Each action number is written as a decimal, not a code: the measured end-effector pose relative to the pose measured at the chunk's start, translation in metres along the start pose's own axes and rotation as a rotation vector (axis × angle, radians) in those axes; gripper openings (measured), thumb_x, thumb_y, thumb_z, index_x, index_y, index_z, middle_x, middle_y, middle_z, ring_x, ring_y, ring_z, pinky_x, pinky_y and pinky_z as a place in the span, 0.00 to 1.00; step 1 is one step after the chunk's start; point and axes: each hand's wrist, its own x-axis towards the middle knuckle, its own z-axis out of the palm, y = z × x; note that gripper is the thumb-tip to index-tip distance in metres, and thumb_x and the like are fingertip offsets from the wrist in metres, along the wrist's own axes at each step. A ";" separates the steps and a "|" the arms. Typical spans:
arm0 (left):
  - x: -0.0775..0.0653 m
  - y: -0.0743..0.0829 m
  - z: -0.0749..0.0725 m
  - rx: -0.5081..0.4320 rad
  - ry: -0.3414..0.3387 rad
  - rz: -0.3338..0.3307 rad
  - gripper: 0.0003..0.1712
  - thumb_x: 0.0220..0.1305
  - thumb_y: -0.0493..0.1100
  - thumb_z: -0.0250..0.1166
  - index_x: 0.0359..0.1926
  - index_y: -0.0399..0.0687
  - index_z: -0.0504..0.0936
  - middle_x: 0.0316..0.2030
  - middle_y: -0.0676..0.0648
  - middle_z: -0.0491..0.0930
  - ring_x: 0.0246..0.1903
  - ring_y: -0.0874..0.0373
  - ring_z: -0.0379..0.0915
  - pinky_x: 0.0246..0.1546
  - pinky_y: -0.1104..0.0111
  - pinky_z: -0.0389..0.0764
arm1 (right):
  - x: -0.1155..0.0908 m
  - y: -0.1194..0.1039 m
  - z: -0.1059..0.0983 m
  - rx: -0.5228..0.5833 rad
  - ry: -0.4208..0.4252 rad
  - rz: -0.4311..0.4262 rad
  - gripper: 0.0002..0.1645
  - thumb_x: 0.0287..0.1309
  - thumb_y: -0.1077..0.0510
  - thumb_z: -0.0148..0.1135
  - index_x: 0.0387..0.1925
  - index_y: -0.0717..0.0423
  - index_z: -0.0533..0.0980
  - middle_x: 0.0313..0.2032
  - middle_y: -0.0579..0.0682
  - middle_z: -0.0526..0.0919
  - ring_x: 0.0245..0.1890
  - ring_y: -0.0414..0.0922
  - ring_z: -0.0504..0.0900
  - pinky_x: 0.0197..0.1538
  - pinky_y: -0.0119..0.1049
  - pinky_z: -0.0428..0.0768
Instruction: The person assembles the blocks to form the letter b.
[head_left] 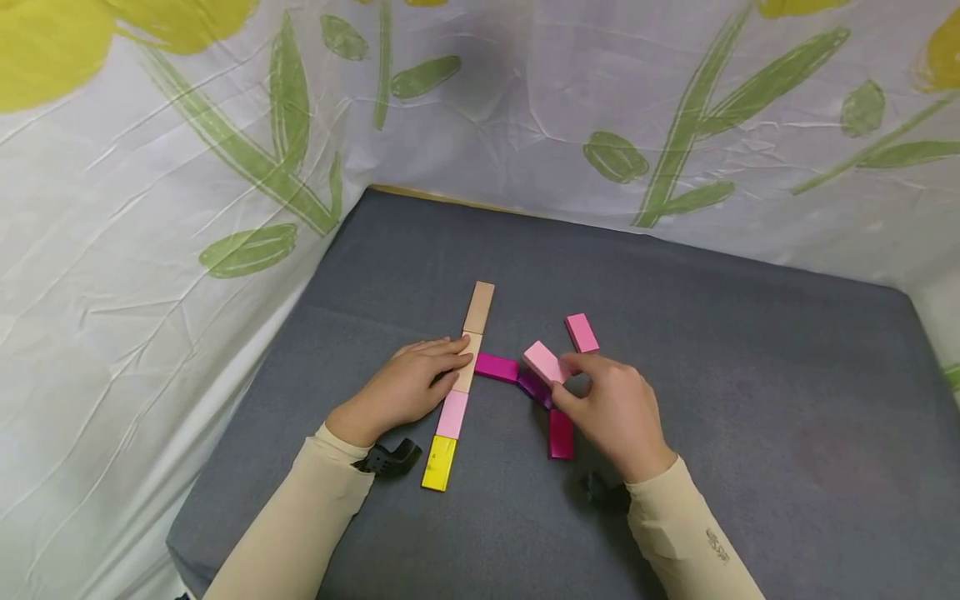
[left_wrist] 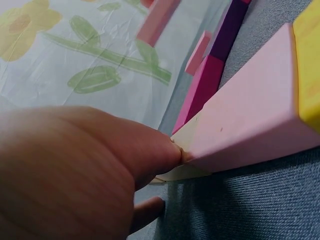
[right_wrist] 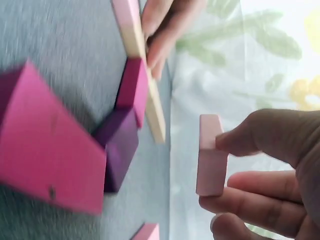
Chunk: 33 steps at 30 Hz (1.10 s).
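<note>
Between thumb and fingertips my right hand pinches a light pink block, tilted and raised above a dark purple block. The right wrist view shows that pink block apart from the others. My left hand rests with extended fingers on a pale wooden block. This lies in a straight row with a tan block, a pink block and a yellow block. A magenta block joins the row's side to the purple one. Beyond it lies a crimson block.
One loose pink block lies beyond my right hand. The dark grey cloth-covered table runs back to a white curtain with painted flowers. Black wrist cameras sit under both forearms, near the tabletop.
</note>
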 end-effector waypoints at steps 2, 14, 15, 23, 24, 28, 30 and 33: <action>0.000 0.000 -0.001 0.003 0.002 0.004 0.22 0.77 0.40 0.62 0.68 0.44 0.82 0.73 0.45 0.72 0.72 0.44 0.70 0.74 0.45 0.67 | -0.004 -0.007 0.000 0.020 -0.014 -0.029 0.16 0.52 0.60 0.76 0.45 0.52 0.89 0.24 0.45 0.81 0.17 0.37 0.66 0.18 0.32 0.65; 0.000 0.000 -0.001 -0.001 -0.009 -0.010 0.22 0.77 0.41 0.62 0.68 0.46 0.81 0.74 0.46 0.72 0.73 0.45 0.69 0.75 0.46 0.66 | -0.040 -0.026 0.016 0.081 -0.114 -0.174 0.17 0.46 0.58 0.82 0.41 0.50 0.91 0.29 0.42 0.86 0.24 0.33 0.71 0.27 0.27 0.72; 0.000 0.000 -0.001 0.002 -0.010 -0.010 0.22 0.77 0.41 0.62 0.68 0.46 0.81 0.74 0.46 0.72 0.73 0.45 0.69 0.75 0.45 0.66 | -0.042 -0.027 0.018 0.082 -0.122 -0.183 0.16 0.46 0.58 0.82 0.41 0.50 0.91 0.29 0.41 0.86 0.24 0.32 0.71 0.27 0.27 0.73; 0.002 0.000 0.000 -0.001 -0.006 -0.008 0.23 0.77 0.41 0.62 0.69 0.45 0.81 0.74 0.45 0.71 0.73 0.44 0.68 0.75 0.44 0.65 | -0.051 -0.030 0.026 0.082 -0.180 -0.234 0.16 0.46 0.57 0.83 0.41 0.49 0.91 0.35 0.40 0.91 0.26 0.34 0.77 0.29 0.27 0.77; 0.003 -0.001 0.000 -0.001 -0.005 -0.006 0.23 0.77 0.41 0.62 0.69 0.45 0.81 0.74 0.45 0.71 0.73 0.44 0.68 0.75 0.44 0.65 | -0.052 -0.031 0.027 0.081 -0.188 -0.247 0.16 0.47 0.57 0.82 0.41 0.49 0.91 0.35 0.40 0.91 0.27 0.34 0.78 0.30 0.28 0.79; 0.002 -0.001 0.000 -0.005 -0.014 -0.004 0.22 0.77 0.42 0.61 0.69 0.45 0.81 0.74 0.45 0.71 0.73 0.44 0.68 0.75 0.45 0.65 | -0.055 -0.033 0.031 0.084 -0.244 -0.300 0.15 0.49 0.57 0.81 0.42 0.50 0.90 0.36 0.42 0.91 0.31 0.37 0.82 0.34 0.31 0.84; 0.001 -0.001 0.000 -0.004 -0.017 -0.005 0.22 0.78 0.42 0.61 0.69 0.45 0.81 0.74 0.45 0.71 0.73 0.44 0.68 0.76 0.45 0.65 | -0.056 -0.033 0.032 0.084 -0.279 -0.315 0.14 0.51 0.57 0.80 0.42 0.50 0.90 0.36 0.42 0.91 0.33 0.37 0.84 0.36 0.33 0.85; 0.001 0.000 0.000 -0.001 -0.011 -0.006 0.23 0.77 0.42 0.62 0.69 0.45 0.81 0.74 0.45 0.71 0.73 0.44 0.68 0.76 0.45 0.65 | -0.055 -0.033 0.033 0.089 -0.309 -0.332 0.14 0.51 0.57 0.80 0.42 0.50 0.90 0.36 0.41 0.91 0.35 0.37 0.84 0.38 0.34 0.86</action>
